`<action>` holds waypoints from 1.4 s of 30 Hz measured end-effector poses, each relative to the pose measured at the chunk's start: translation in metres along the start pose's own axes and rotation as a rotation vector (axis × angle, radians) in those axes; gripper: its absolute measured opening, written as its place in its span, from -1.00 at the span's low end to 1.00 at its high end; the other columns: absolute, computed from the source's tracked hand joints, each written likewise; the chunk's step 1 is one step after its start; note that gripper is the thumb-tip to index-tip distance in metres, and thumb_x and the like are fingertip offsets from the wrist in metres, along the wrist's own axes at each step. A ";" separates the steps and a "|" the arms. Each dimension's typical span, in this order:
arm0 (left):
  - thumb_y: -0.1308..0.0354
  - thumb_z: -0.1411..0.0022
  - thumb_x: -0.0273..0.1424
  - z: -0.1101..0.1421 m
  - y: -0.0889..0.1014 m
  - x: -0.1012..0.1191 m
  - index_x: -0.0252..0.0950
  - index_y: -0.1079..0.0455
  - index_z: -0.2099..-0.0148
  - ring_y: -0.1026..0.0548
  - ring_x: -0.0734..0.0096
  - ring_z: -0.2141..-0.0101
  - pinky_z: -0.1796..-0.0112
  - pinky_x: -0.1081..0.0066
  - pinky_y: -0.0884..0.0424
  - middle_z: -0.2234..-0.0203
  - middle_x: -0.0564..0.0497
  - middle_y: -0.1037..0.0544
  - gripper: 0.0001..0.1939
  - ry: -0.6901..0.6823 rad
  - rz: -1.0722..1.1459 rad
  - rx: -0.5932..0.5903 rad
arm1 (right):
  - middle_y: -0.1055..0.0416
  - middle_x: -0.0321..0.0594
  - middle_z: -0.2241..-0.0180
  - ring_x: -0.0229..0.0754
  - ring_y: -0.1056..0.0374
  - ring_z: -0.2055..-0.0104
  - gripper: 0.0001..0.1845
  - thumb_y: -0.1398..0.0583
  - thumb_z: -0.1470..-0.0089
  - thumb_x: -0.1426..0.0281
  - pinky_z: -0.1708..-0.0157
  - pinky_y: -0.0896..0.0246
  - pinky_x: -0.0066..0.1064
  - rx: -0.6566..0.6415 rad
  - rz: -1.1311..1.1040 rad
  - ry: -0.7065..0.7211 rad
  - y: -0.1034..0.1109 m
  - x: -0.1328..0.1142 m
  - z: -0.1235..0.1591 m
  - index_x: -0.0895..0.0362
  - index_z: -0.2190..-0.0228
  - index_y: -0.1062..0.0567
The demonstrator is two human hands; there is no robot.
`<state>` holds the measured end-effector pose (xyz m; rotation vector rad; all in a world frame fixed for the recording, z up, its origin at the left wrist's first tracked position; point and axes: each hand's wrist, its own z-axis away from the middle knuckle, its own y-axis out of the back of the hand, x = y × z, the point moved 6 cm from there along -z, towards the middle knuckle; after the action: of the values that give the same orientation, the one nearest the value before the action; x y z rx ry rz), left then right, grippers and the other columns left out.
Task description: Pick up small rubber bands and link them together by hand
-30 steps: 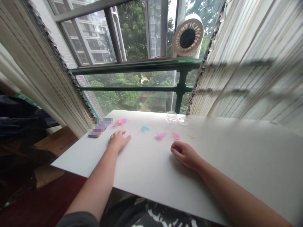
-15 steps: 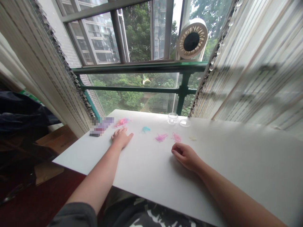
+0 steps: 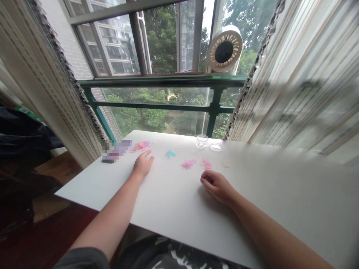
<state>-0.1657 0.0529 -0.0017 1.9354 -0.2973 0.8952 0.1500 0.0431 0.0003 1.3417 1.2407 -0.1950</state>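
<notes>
My left hand is over the left part of the white table, index finger and thumb apart, with nothing visible in it. Just beyond its fingertips lies a mixed pile of small pink, orange and bluish bands or strands. My right hand rests on the table in a loose curl, and no object shows between thumb and fingers. Close beyond it sits a pink pile. A purple-pink pile, a turquoise pile and a small pale yellow pile lie in separate spots between and beside the hands.
A clear round container stands at the table's far side, beside a clear lid or shallow dish. A blurred-out item lies at the left edge. Beyond are a green railing, a white round fan and curtains.
My left hand has drawn its other fingers in, leaving the index finger and thumb stretched out. The right hand stays in its curl. The camera view has shifted slightly.
</notes>
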 end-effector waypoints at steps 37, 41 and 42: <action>-0.17 -0.03 -0.40 0.088 -0.085 0.137 -0.35 -0.44 0.33 -0.49 0.45 0.39 0.28 0.46 -0.38 0.45 -0.03 -0.54 -0.87 -0.491 0.512 -0.498 | -0.13 -0.42 0.64 -0.35 -0.05 0.61 -0.91 -0.10 0.01 0.38 0.58 0.03 -0.50 0.146 -0.039 -0.021 0.008 0.003 0.000 0.14 0.39 -0.33; -0.17 -0.03 -0.40 0.088 -0.085 0.138 -0.35 -0.43 0.34 -0.48 0.46 0.40 0.29 0.46 -0.38 0.46 -0.02 -0.54 -0.88 -0.496 0.501 -0.503 | -0.16 -0.40 0.63 -0.34 -0.06 0.60 -0.92 -0.09 0.00 0.38 0.58 0.02 -0.50 0.150 -0.032 -0.024 0.010 0.002 0.000 0.14 0.42 -0.33; -0.17 -0.03 -0.40 0.088 -0.085 0.138 -0.35 -0.43 0.35 -0.48 0.46 0.40 0.29 0.46 -0.38 0.46 -0.02 -0.54 -0.88 -0.498 0.501 -0.504 | -0.18 -0.39 0.63 -0.34 -0.07 0.59 -0.92 -0.08 0.00 0.38 0.57 0.01 -0.50 0.152 -0.027 -0.025 0.010 0.002 0.000 0.14 0.42 -0.33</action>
<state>0.0179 0.0445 0.0128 1.5942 -1.2206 0.5469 0.1582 0.0474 0.0051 1.4489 1.2434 -0.3296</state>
